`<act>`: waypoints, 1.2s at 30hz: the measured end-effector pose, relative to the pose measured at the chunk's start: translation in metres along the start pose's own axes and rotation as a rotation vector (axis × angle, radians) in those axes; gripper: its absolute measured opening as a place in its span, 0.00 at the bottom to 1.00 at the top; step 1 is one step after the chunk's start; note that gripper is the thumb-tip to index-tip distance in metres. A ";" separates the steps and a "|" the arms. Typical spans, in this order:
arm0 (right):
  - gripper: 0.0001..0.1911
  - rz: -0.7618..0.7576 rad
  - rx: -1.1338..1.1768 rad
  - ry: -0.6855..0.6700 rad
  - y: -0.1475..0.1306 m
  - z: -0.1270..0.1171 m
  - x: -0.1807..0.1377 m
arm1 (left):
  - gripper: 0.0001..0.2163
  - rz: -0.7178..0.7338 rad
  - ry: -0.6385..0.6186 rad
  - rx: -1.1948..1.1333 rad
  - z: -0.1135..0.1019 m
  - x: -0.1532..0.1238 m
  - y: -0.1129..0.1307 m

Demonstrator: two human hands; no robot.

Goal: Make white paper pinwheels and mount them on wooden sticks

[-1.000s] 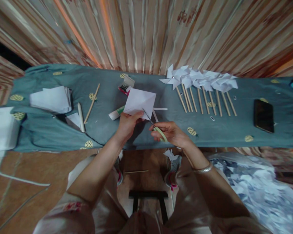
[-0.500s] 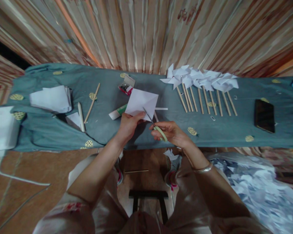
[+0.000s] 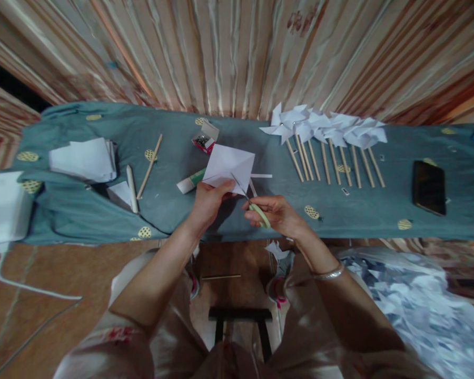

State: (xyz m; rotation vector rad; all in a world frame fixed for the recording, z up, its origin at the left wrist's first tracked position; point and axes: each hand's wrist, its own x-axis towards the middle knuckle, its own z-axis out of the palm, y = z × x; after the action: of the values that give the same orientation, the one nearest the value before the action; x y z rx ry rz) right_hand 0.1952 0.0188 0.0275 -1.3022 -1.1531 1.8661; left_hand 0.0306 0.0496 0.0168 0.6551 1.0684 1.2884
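The left hand (image 3: 209,202) pinches a creased white paper square (image 3: 229,164); the right hand (image 3: 276,214) grips green-handled scissors (image 3: 259,211). Angular paper pinwheels (image 3: 337,132) on wooden sticks (image 3: 345,167) lie on the cloth-draped bench (image 3: 363,218).

There is one paper square (image 3: 229,164), one pair of scissors (image 3: 260,215), two paper strips (image 3: 264,176), one phone (image 3: 429,187), one open box (image 3: 210,130), one green-and-white tube (image 3: 188,182), one loose wooden stick (image 3: 150,166) on the worktop (image 3: 359,218), and about ten pinwheel sticks (image 3: 335,164).
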 end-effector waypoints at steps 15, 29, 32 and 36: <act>0.24 0.008 -0.064 -0.019 -0.002 0.003 -0.004 | 0.16 0.021 0.081 -0.093 0.001 0.005 0.005; 0.26 -0.199 -0.026 0.172 -0.019 -0.034 -0.013 | 0.11 0.084 -0.015 0.054 -0.005 0.004 0.013; 0.26 -0.313 0.040 0.323 -0.017 -0.033 -0.005 | 0.09 0.003 -0.131 0.244 0.000 -0.005 0.005; 0.25 -0.330 0.049 0.359 -0.017 -0.027 0.004 | 0.06 -0.087 -0.295 0.372 0.006 -0.015 0.000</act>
State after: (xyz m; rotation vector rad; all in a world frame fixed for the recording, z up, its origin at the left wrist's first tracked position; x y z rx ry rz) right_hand 0.2188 0.0383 0.0366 -1.2670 -1.0474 1.3514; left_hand 0.0372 0.0365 0.0235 1.0326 1.0845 0.8897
